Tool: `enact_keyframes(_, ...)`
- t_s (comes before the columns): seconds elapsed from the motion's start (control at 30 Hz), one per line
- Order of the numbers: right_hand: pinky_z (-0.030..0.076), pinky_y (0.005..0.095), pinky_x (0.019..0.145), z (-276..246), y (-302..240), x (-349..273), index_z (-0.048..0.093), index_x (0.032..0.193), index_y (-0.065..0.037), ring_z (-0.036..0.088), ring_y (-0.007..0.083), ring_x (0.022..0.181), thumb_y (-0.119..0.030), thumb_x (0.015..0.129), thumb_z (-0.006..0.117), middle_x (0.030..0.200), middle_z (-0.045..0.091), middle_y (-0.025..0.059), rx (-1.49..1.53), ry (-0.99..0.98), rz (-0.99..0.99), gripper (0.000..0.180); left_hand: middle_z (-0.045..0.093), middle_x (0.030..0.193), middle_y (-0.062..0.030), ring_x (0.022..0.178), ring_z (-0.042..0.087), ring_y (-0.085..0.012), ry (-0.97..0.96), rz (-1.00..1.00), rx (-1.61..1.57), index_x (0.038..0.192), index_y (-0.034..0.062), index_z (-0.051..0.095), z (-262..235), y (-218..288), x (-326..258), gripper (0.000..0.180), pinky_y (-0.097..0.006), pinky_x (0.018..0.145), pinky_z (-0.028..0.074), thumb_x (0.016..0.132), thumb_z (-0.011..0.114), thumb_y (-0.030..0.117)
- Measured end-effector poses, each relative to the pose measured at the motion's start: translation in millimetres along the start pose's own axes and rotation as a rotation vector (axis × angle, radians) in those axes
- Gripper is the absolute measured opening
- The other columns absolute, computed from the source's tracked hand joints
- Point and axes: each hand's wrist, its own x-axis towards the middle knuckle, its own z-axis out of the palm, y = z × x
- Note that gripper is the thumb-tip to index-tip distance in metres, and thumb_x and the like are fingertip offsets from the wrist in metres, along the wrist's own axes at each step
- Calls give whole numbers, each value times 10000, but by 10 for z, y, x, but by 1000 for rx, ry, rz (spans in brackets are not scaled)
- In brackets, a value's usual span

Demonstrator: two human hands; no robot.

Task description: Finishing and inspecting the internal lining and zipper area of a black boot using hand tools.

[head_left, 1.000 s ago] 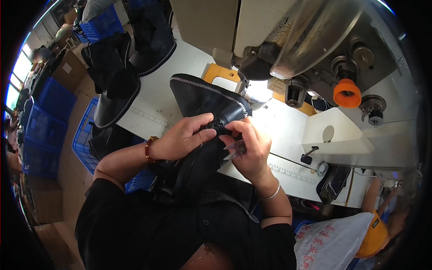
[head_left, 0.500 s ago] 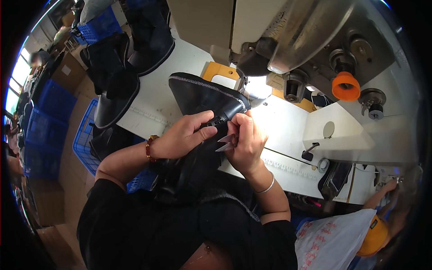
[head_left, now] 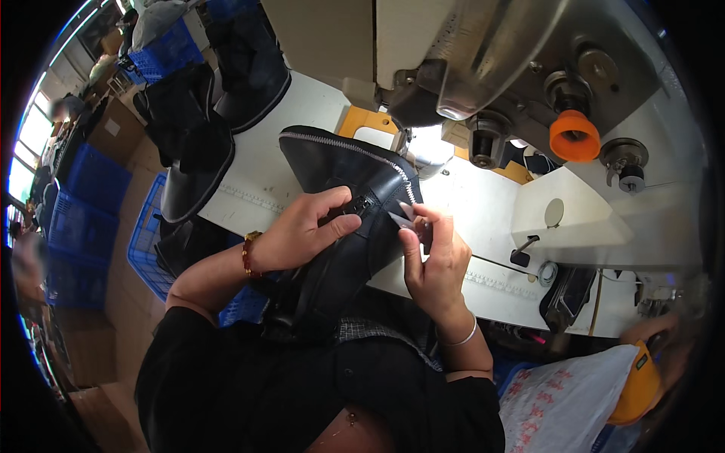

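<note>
A black leather boot [head_left: 321, 166] with pale zigzag stitching along its lower edge lies across the middle, its shaft running down toward my lap. My left hand [head_left: 310, 230] is closed on the boot's side, thumb and forefinger beside a small dark buckle or zip part [head_left: 362, 204]. In my right hand [head_left: 442, 264] are small metal thread snips [head_left: 404, 216]. Their blades point up and left, close against the stitched edge of the boot. Whether they touch a thread is too small to tell.
A sewing machine [head_left: 521, 83] with an orange cup-shaped part [head_left: 574, 137] overhangs the white worktable [head_left: 483, 204]. More black boots [head_left: 198, 170] stand at the left, near a blue basket [head_left: 143, 245]. At the lower right is a co-worker's pale printed garment [head_left: 566, 396].
My right hand has shifted slightly right and down, and the snips have turned from pointing left to pointing up at the stitched edge. My left hand keeps its hold on the boot.
</note>
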Motion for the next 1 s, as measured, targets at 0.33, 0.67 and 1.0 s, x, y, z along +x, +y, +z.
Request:
enact_keyframes(0.33, 487, 339, 569, 33, -23, 80, 653, 1104, -38, 646, 243, 634, -182, 872, 750, 824, 683, 85, -178, 76, -179, 290, 568, 1174, -82, 1038, 640, -195, 110, 255, 264, 1325, 86, 601, -63, 307, 106, 547, -331, 855, 596, 823, 818, 114)
enact_keyframes(0.67, 494, 344, 572, 17, -54, 117, 661, 1017, -47, 652, 254, 638, -175, 872, 736, 791, 670, 83, -138, 43, -175, 207, 552, 1175, -61, 1046, 639, -195, 142, 234, 138, 1288, 85, 637, -49, 259, 85, 489, -319, 906, 582, 825, 790, 56)
enact_keyframes(1.0, 495, 361, 550, 128, -57, 109, 628, 989, -49, 650, 264, 639, -183, 882, 735, 810, 634, 80, -108, 19, -107, 202, 580, 1001, -54, 910, 609, -185, -19, 338, 419, 1074, 70, 748, -374, 525, 375, 281, -297, 771, 495, 795, 768, 41)
